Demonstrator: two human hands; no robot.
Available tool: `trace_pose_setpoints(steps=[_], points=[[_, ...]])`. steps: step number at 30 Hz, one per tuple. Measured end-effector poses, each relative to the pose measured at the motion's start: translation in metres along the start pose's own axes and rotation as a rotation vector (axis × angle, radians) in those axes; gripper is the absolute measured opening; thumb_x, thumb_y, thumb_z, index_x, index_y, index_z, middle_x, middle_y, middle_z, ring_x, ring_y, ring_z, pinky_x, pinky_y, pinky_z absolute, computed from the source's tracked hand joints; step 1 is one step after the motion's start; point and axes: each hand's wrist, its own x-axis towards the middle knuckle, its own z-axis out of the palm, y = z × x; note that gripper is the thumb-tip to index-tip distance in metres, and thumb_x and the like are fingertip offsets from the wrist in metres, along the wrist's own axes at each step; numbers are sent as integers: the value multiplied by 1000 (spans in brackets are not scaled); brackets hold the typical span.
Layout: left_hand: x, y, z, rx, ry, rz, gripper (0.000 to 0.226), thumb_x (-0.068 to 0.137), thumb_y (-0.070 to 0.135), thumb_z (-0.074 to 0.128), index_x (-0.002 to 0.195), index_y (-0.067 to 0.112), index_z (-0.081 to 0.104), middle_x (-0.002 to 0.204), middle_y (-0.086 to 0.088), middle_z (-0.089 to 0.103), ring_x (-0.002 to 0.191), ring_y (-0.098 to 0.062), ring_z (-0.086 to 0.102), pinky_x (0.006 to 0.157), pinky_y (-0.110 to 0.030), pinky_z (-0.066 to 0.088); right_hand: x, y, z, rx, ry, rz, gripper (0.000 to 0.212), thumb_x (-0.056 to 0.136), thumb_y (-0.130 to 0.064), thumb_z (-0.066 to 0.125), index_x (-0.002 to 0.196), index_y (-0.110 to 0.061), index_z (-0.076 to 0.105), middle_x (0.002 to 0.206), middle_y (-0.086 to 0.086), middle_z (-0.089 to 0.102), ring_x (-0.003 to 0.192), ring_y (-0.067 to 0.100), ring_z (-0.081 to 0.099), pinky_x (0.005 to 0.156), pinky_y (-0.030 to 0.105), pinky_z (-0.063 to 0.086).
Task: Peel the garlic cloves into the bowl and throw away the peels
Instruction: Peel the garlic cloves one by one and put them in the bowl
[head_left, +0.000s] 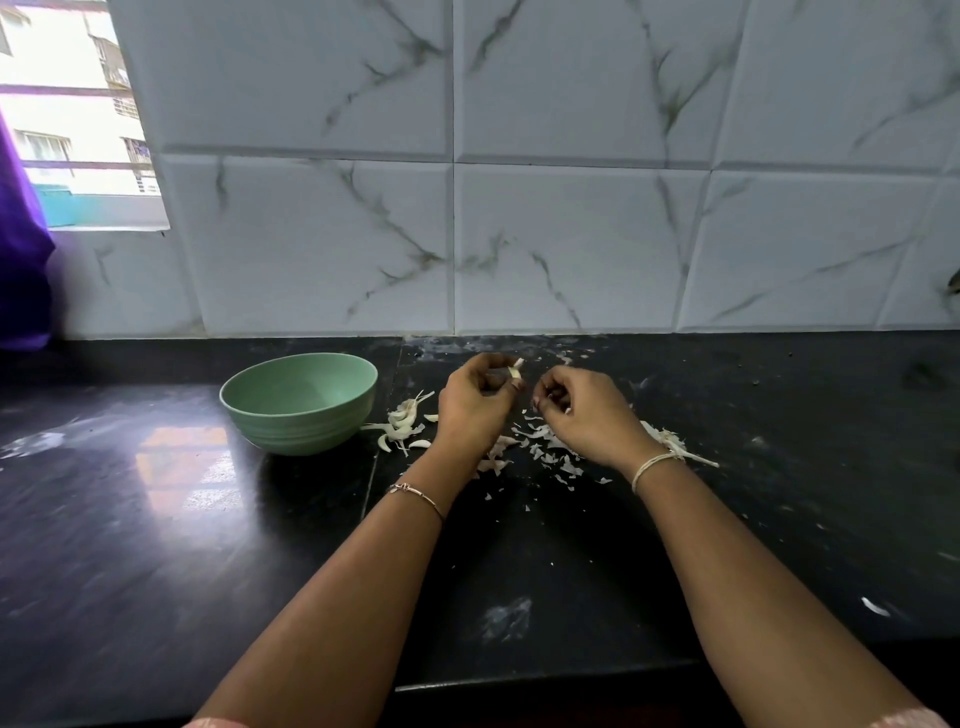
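My left hand (475, 402) pinches a small pale garlic clove (515, 370) between thumb and fingertips, raised above the black counter. Just to its right, my right hand (582, 410) has curled fingers; whether a bit of peel sits between them I cannot tell. A pale green bowl (249, 395) stands to the left of both hands, and its visible inside shows no cloves. Several unpeeled cloves (402, 421) lie between the bowl and my left hand. White peel scraps (545, 452) are scattered under and between my wrists, with more peel (670, 441) behind my right wrist.
The black stone counter (156, 519) runs back to a white marble-patterned tile wall (571, 234). A window (67, 114) and a purple cloth (21, 260) are at the far left. A lone peel (875, 607) lies near the right front.
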Motion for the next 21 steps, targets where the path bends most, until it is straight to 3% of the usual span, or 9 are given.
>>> trace_pose_setpoints(steps=[2,5,8,10,12,16,18,21], points=[[1,1,-1,-86,3,-42,22,87,6,69,96,25,61,93,-9,73,74,-17,65,66,-28,51,0,3,-3,-68,-42,2,8,87,-12,68,89,-20,70,87,-6,61,75,6,56,74,24,50],[-2,5,0,-233,-40,-76,19,90,0,64,94,18,60,81,-5,71,64,-12,65,61,-24,54,2,7,-7,-13,7,44,15,86,-11,70,98,-20,75,82,-14,56,70,0,51,63,9,37],[-5,7,0,-308,-67,-102,15,94,1,59,93,16,58,78,1,73,64,-11,66,63,-26,55,2,6,-9,28,73,90,2,82,-15,76,83,-17,77,71,-15,58,64,1,52,60,14,38],[-6,8,0,-328,-75,-108,13,94,3,59,95,15,56,80,1,74,67,-13,65,65,-29,55,1,5,-9,53,123,124,14,73,-18,84,70,-16,70,66,-10,62,61,2,55,56,15,41],[-7,9,0,-326,-79,-113,13,94,4,59,94,16,55,87,-5,72,67,-15,64,64,-30,55,2,4,-9,178,153,154,22,71,-14,85,71,-17,63,71,-4,65,65,9,59,62,20,50],[-7,7,1,-181,-35,-58,13,92,9,64,89,20,58,90,-6,62,71,-23,63,66,-39,61,1,-3,-7,554,121,142,12,88,-8,69,97,-14,67,88,0,68,80,12,64,69,22,54],[-6,7,3,-17,13,29,15,89,12,68,87,24,59,92,-3,66,76,-29,68,70,-44,61,1,-5,-4,549,149,135,11,87,-13,70,98,-15,70,89,0,70,80,11,65,70,22,55],[-8,7,4,213,72,156,16,86,12,71,87,25,62,85,3,68,75,-17,66,69,-27,56,2,-5,2,398,266,108,19,80,-21,79,96,-20,68,86,-4,67,64,7,57,60,21,50]])
